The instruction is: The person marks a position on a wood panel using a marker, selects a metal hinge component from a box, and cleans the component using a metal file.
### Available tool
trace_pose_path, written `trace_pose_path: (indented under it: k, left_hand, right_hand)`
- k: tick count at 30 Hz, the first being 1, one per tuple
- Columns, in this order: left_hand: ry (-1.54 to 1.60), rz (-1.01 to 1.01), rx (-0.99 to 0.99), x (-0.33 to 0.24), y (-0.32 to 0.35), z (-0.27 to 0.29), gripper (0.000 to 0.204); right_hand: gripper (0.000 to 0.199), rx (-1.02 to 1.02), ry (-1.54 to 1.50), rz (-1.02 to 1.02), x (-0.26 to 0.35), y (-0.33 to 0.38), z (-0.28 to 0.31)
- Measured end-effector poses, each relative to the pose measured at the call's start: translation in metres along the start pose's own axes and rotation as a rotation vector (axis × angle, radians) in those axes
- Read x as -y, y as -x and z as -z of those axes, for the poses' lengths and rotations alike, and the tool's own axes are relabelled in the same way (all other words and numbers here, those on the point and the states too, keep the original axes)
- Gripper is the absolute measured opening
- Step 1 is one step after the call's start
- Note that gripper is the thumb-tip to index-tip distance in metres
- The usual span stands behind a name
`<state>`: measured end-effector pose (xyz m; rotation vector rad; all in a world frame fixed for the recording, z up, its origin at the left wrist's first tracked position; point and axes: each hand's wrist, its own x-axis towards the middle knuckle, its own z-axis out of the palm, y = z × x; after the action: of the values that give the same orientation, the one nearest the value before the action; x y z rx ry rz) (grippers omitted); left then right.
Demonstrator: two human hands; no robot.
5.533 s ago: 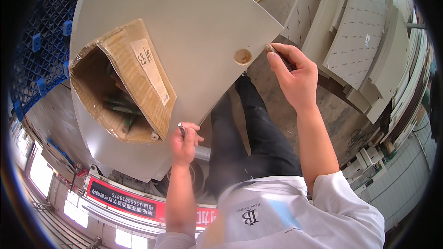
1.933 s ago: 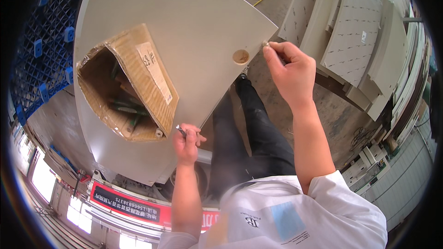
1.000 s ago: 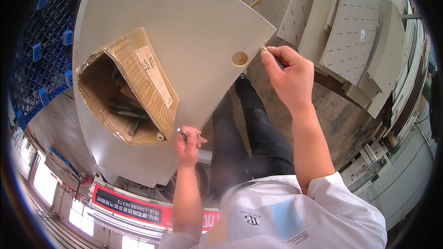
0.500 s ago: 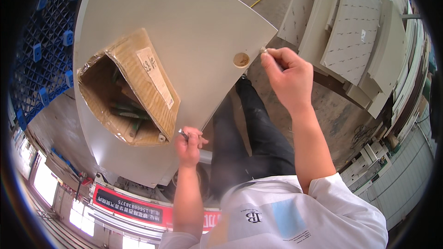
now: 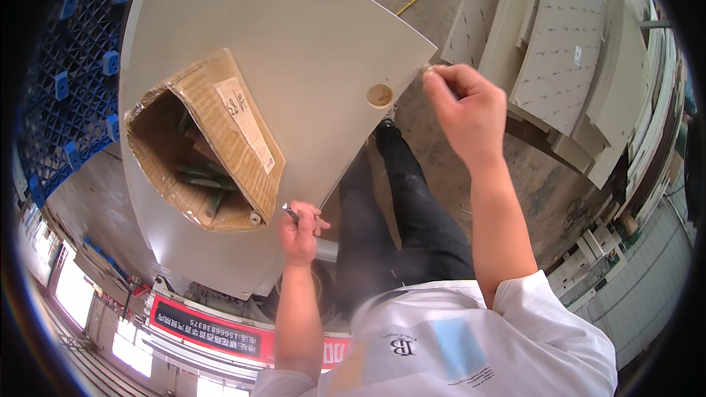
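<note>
The left hand [image 5: 298, 231] is curled, pinching a small metal piece [image 5: 290, 212] whose bright end sticks out past the thumb; this hand is at the near edge of the large pale panel [image 5: 323, 44], though whether it touches the panel cannot be told. The right hand [image 5: 465, 103] has thumb and forefinger drawn close, the tips just beside that same edge, a little below the panel's right corner. Blur there hides whether anything sits between them.

Near that corner, set in from the edge, is a round recess [image 5: 380, 95] with a tan floor. A cardboard box [image 5: 232, 143] rests on the panel toward its left edge, with dark and green objects [image 5: 202, 176] inside its opening.

The step in hand appears to be close fingertip work by the right hand at the panel's edge, with the left keeping its piece aside. Judging from this posture, the next move calls for a steady right wrist, fingertips lined up with the edge, and the left piece kept clear of the panel's face.
</note>
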<state>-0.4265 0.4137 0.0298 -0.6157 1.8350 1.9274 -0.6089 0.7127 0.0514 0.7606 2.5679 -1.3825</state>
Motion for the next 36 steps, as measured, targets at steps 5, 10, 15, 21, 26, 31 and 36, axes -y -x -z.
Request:
trace_pose_path:
  k: [5,10,15,21,26,31,36]
  left_hand:
    - [0.021,-0.007,-0.018,0.004,0.000,0.001,0.041]
    - [0.021,0.025,-0.021,0.001,0.001,0.000,0.037]
    - [-0.098,0.136,-0.015,-0.027,-0.002,-0.032,0.032]
    - [0.401,0.410,0.209,-0.072,-0.014,-0.113,0.041]
    - [0.625,0.550,0.365,-0.079,-0.020,-0.129,0.044]
    - [0.791,0.617,0.524,-0.073,-0.021,-0.127,0.048]
    - [0.612,0.461,0.435,-0.071,-0.027,-0.123,0.061]
  right_hand:
    - [0.018,0.157,0.084,0.069,-0.014,0.020,-0.003]
    - [0.014,0.258,-0.243,-0.093,-0.025,0.037,0.005]
    - [0.012,0.385,-0.299,-0.102,-0.035,0.043,0.025]
    - [0.017,0.393,-0.212,0.197,-0.028,0.069,0.035]
    - [0.043,0.290,-0.025,0.775,-0.034,0.065,0.034]
    - [0.047,0.312,-0.005,0.824,-0.040,0.063,0.029]
    - [0.040,0.150,0.092,0.658,-0.049,0.045,0.042]
